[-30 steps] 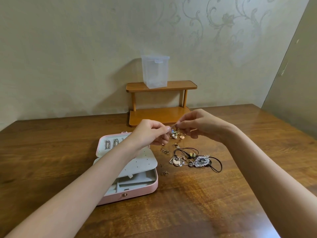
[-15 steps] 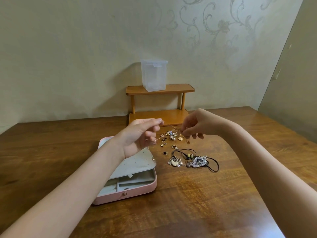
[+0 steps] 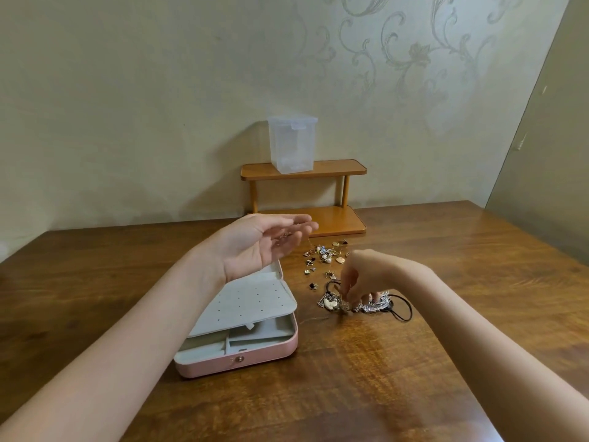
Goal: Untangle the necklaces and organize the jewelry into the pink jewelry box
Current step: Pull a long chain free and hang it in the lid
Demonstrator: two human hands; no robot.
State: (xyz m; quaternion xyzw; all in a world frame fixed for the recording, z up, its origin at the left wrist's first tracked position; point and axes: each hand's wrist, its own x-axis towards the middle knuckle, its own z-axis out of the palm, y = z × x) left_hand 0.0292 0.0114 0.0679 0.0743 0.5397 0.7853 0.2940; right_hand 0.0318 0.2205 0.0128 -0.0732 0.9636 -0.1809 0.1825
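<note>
Right of the open pink jewelry box [image 3: 237, 358] with its grey perforated earring panel, a tangle of black cord necklaces with silver and cream pendants [image 3: 360, 303] lies on the brown wooden table [image 3: 414, 362]. Right hand [image 3: 360, 275] reaches down into that tangle, fingertips curled and pinching at a cord or pendant (which one, cannot tell). Left hand [image 3: 264, 242] hovers palm-up above the box's far edge, fingers relaxed and spread; a small glinting piece seems to rest on them, unclear. Step in hand, by my reading: starting on the necklace knot. Next move calls for a second hand to hold one cord while the other is drawn free. Beyond the box, scattered small gold and pearl earrings and charms [image 3: 325, 258] crowd the tangle and could snag. Further back, a two-tier wooden shelf [image 3: 302, 169] carries a clear plastic lidded container [image 3: 291, 143].
</note>
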